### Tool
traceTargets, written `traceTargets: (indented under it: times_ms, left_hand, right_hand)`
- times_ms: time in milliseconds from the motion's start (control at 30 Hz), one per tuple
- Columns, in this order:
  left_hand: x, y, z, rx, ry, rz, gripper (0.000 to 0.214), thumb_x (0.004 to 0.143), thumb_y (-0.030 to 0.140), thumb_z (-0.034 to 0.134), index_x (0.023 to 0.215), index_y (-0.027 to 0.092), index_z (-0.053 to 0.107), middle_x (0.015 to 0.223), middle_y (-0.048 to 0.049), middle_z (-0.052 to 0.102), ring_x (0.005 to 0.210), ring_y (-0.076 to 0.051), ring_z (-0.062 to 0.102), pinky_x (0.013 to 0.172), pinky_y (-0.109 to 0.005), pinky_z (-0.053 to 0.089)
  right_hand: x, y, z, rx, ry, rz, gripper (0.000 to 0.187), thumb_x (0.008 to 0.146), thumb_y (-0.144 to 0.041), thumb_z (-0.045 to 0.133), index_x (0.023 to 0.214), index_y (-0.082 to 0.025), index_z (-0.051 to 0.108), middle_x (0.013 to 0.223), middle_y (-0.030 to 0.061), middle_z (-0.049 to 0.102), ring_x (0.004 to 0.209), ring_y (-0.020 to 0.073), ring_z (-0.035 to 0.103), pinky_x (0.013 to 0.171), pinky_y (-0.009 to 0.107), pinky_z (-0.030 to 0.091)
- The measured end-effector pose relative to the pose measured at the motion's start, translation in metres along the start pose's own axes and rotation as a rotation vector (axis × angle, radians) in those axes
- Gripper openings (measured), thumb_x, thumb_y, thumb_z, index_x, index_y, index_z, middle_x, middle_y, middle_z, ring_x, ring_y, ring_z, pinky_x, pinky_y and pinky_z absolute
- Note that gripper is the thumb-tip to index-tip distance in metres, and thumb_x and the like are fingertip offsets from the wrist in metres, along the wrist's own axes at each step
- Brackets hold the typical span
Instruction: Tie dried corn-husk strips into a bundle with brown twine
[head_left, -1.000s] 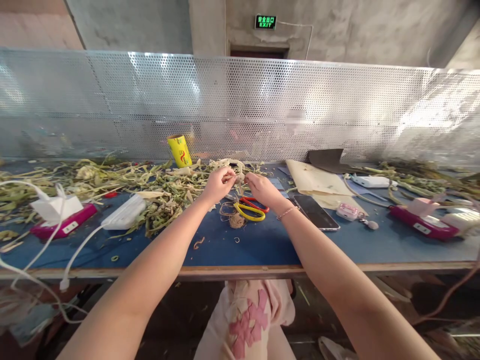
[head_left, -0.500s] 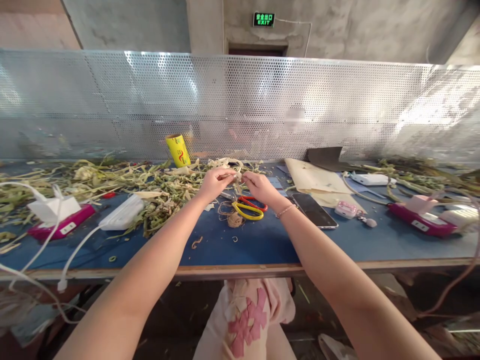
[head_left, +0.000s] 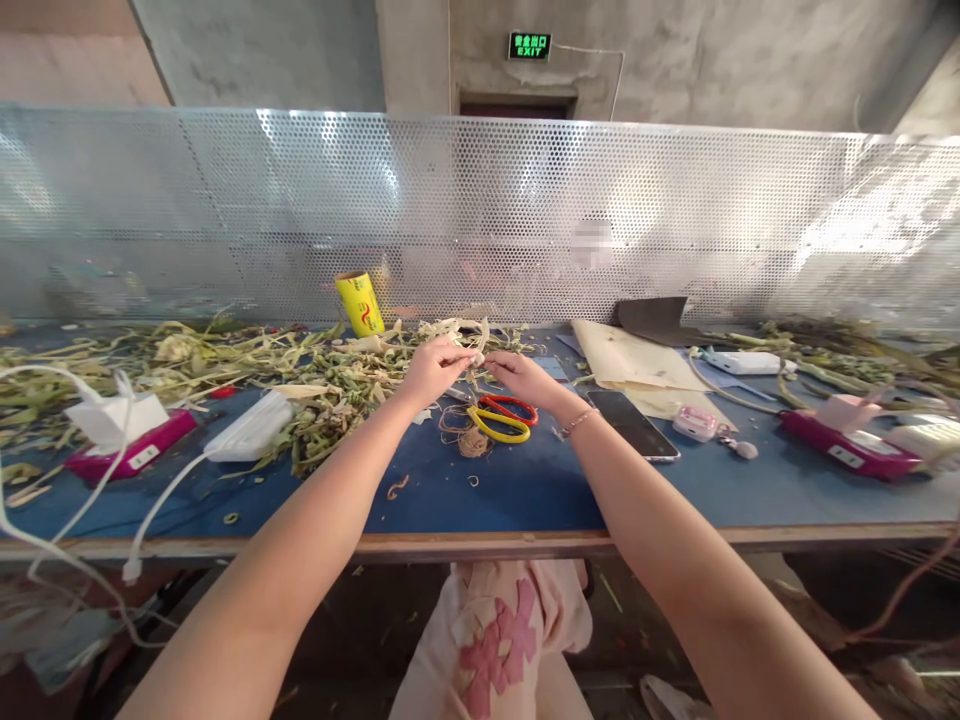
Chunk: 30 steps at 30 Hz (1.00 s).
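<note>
My left hand (head_left: pixel 436 370) is closed in a pinch on a small bundle of pale dried plant strips (head_left: pixel 484 332), which loop up behind the fingers. Close by on the right, the fingertips of my right hand (head_left: pixel 525 378) are pressed together beside the bundle's lower end; what they pinch is too small to make out. Scissors (head_left: pixel 501 428) with one yellow and one red handle lie on the table below both hands. A loose tangle of brown twine (head_left: pixel 474 443) touches the yellow handle.
Dried stalks and leaves (head_left: pixel 322 425) heap across the left. A yellow tube (head_left: pixel 361 304) stands behind them. At right lie a phone (head_left: pixel 630 425), a pink case (head_left: pixel 696 424) and brown paper (head_left: pixel 637 358). Power strips (head_left: pixel 135 450) with cables flank the workspace. A perforated metal screen (head_left: pixel 480 200) closes the back.
My right hand has shifted slightly right and its fingers look more stretched, widening the gap to the left hand. My left hand stays at the bundle. The whole view has shifted slightly.
</note>
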<state>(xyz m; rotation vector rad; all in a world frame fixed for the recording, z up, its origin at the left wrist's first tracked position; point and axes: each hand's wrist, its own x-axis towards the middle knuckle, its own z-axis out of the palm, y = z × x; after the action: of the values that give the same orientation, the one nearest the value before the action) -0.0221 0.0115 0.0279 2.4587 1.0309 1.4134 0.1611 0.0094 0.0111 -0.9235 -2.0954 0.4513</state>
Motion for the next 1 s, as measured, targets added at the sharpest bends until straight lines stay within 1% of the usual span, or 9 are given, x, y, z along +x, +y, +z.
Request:
traceTargets:
  times_ms: [100,167,233,333,467,600,767,900,1000]
  left_hand:
    - [0.0,0.0,0.001,0.054,-0.014,0.144,0.014,0.077,0.026,0.057,0.078,0.02,0.07,0.067,-0.0015,0.054,0.062,-0.011,0.051,0.062,-0.028,0.045]
    - [-0.001,0.001,0.002,0.083,-0.046,0.216,0.014,0.078,0.024,0.055,0.076,0.019,0.068,0.068,-0.0017,0.053,0.065,-0.012,0.052,0.063,-0.029,0.045]
    - [-0.002,0.002,0.003,0.097,-0.076,0.228,0.013,0.079,0.023,0.053,0.076,0.018,0.065,0.07,-0.0023,0.054,0.067,-0.012,0.053,0.065,-0.029,0.045]
    - [-0.003,0.004,0.005,0.079,-0.069,0.14,0.008,0.077,0.02,0.054,0.083,0.018,0.059,0.078,-0.0032,0.058,0.073,-0.013,0.055,0.067,-0.028,0.046]
    - [-0.002,0.005,0.006,0.054,0.017,0.025,0.014,0.072,0.02,0.059,0.083,0.018,0.049,0.082,-0.0027,0.059,0.074,-0.012,0.055,0.068,-0.027,0.046]
    - [-0.001,0.009,0.006,-0.013,0.019,-0.006,0.009,0.073,0.02,0.056,0.078,0.018,0.049,0.081,-0.0023,0.058,0.075,-0.013,0.056,0.071,-0.029,0.047]
    - [-0.002,0.01,0.009,-0.174,0.023,-0.089,0.009,0.073,0.014,0.054,0.078,0.018,0.047,0.076,-0.0004,0.057,0.07,-0.01,0.057,0.069,-0.027,0.048]
    - [-0.001,0.004,0.012,-0.34,0.101,-0.198,0.021,0.068,0.014,0.06,0.08,0.019,0.043,0.074,0.0006,0.059,0.071,-0.01,0.059,0.069,-0.026,0.048]
    - [0.001,0.003,0.012,-0.449,0.145,-0.283,0.03,0.064,0.014,0.064,0.082,0.02,0.039,0.071,0.0015,0.06,0.065,-0.01,0.06,0.066,-0.026,0.048]
  right_hand:
    - [0.001,0.003,0.0,0.078,0.057,0.041,0.024,0.084,-0.029,0.043,0.092,-0.017,0.062,0.099,0.007,0.062,0.095,0.0164,0.055,0.085,0.031,0.041]
    - [0.002,0.003,0.001,0.123,0.114,0.032,0.024,0.084,-0.033,0.043,0.086,-0.018,0.062,0.093,0.006,0.061,0.092,0.016,0.054,0.085,0.032,0.041]
    - [0.002,0.004,0.003,0.191,0.144,0.044,0.023,0.082,-0.036,0.047,0.082,-0.017,0.06,0.085,0.0043,0.06,0.083,0.0148,0.053,0.081,0.032,0.042]
    - [0.003,0.004,0.007,0.367,0.157,0.107,0.021,0.076,-0.037,0.054,0.082,-0.017,0.058,0.077,0.002,0.059,0.073,0.0127,0.052,0.074,0.03,0.043]
    - [0.004,0.003,0.009,0.519,0.182,0.14,0.022,0.067,-0.036,0.062,0.077,-0.017,0.055,0.07,-0.0009,0.058,0.067,0.0106,0.052,0.069,0.028,0.043]
    - [0.003,0.002,0.005,0.468,0.235,0.165,0.02,0.06,-0.032,0.066,0.067,-0.017,0.054,0.064,-0.0024,0.054,0.061,0.0091,0.05,0.063,0.026,0.042]
    - [0.0,0.0,0.003,0.325,0.192,0.206,0.018,0.058,-0.03,0.067,0.06,-0.017,0.055,0.056,-0.0027,0.053,0.054,0.0088,0.047,0.053,0.025,0.038]
    - [-0.003,-0.005,0.001,0.491,0.117,0.207,0.02,0.059,-0.032,0.068,0.065,-0.017,0.057,0.06,-0.0015,0.056,0.057,0.0101,0.053,0.058,0.027,0.044]
    - [-0.004,-0.008,-0.003,0.674,0.055,0.222,0.027,0.066,-0.043,0.062,0.07,-0.017,0.06,0.067,0.0022,0.061,0.065,0.012,0.058,0.066,0.028,0.048]
